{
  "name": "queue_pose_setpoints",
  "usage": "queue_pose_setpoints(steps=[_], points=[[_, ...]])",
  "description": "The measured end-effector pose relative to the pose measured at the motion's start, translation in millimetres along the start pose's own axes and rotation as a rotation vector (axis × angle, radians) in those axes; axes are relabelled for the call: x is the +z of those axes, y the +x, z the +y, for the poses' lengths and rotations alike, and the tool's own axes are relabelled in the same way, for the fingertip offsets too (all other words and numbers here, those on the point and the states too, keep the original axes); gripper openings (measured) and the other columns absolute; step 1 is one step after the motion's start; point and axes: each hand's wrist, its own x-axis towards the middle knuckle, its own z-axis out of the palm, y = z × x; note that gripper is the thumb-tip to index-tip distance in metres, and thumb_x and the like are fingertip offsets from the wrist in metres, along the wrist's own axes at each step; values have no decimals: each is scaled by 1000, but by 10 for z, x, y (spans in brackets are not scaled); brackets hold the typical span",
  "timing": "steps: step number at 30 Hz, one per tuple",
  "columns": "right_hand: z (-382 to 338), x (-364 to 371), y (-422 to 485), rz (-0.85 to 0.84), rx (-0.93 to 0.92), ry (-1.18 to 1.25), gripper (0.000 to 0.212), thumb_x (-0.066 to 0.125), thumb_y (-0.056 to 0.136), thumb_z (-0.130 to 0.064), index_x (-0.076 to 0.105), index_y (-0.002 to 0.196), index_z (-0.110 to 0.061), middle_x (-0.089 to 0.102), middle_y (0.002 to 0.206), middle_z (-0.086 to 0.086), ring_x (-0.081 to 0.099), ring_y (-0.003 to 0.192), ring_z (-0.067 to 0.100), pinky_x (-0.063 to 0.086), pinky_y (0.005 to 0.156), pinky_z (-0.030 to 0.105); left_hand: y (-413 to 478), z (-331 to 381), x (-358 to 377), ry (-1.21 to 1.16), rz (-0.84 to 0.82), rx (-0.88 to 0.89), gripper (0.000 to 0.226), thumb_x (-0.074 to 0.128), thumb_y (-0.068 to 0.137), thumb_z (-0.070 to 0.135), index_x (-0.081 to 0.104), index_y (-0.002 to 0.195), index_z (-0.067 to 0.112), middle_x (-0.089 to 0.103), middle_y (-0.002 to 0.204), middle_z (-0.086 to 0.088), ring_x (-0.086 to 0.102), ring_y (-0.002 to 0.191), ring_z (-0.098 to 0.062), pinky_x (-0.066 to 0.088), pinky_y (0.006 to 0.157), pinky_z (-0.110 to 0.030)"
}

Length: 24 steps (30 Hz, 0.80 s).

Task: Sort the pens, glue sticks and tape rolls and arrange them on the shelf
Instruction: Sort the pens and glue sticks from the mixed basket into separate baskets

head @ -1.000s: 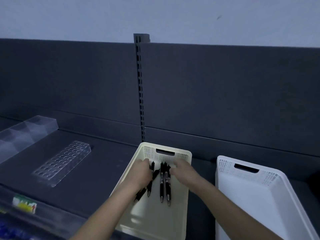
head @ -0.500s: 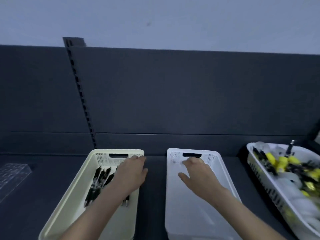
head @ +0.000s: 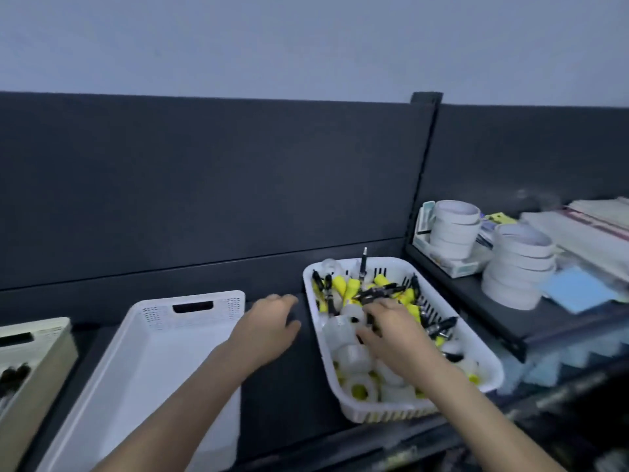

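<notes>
At the far left, a cream basket (head: 51, 338) already holds a few dark pens (head: 13, 374). Just to its right stands a white basket (head: 190, 296) with nothing showing inside it. The left hand (head: 269, 323) hovers over the bare dark shelf (head: 289, 386) between that white basket and the mixed basket (head: 374, 415). Its fingers are loosely curved and it holds nothing.

The mixed basket is crowded with clear tape rolls (head: 354, 356) toward the near end. Yellow glue sticks (head: 352, 289) and a tangle of black pens (head: 377, 291) lie toward the back wall, and 1 upright pen (head: 363, 264) pokes up at the rear. The right hand (head: 398, 335) is down inside this basket, palm down, with its fingertips (head: 369, 310) bent onto the heap where tape meets pens. Something dark, possibly a pen, sits under the thumb and forefinger, but the dim, soft view does not show whether the grip has closed.

The next pick turns on that tangle. It lies just beyond the right fingertips, away from the person, with most of the pens' long axes running roughly across the basket. The right hand is clearly the nearer one, and the left hand is closer to the sorting baskets.

Further right, a raised ledge carries 2 stacks of white rolls (head: 454, 229) and a blue pad (head: 575, 289).
</notes>
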Motion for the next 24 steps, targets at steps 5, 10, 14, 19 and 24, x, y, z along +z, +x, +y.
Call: queue_pose_setpoints(steps=[5, 10, 14, 19, 24], points=[[868, -302, -158, -32, 112, 44, 38, 47, 95, -29, 52, 128, -10, 51, 130, 8, 51, 116, 22, 39, 94, 29, 314, 721, 337, -63, -74, 62, 28, 45, 92, 20, 52, 116, 8, 56, 113, -9, 53, 102, -24, 44, 79, -32], [1244, -328, -215, -145, 34, 102, 53, 51, 93, -34, 37, 141, -17, 36, 146, -2, 38, 132, 14, 36, 105, 27, 590, 989, 541, -65, -123, 51, 14, 43, 92, 18, 54, 90, 11, 59, 100, -14, 56, 97, -29, 43, 75, -33], [1250, -211, -156, -221, -98, -48, 69, 54, 88, -48, 29, 145, -19, 27, 150, -2, 26, 138, 16, 24, 113, 28, 782, 1058, 671, -36, -136, 36, 20, 45, 93, 21, 58, 90, 7, 62, 97, -15, 52, 96, -30, 40, 76, -33], [1155, -44, 86, -78, -144, -352, 37, 51, 91, -34, 55, 126, -21, 45, 119, 9, 39, 117, 28, 39, 91, 34, 1050, 1029, 762, -35, -215, 31, 30, 51, 92, 32, 56, 103, 5, 58, 106, -12, 55, 101, -28, 40, 77, -32], [1150, 10, 299, -58, -105, -329, 27, 47, 92, -19, 55, 117, -25, 59, 107, 4, 58, 102, 25, 34, 57, 28, 1366, 1035, 805, -47, -313, -41, 37, 59, 83, 42, 57, 103, 11, 63, 98, -5, 59, 94, -24, 47, 80, -31]])
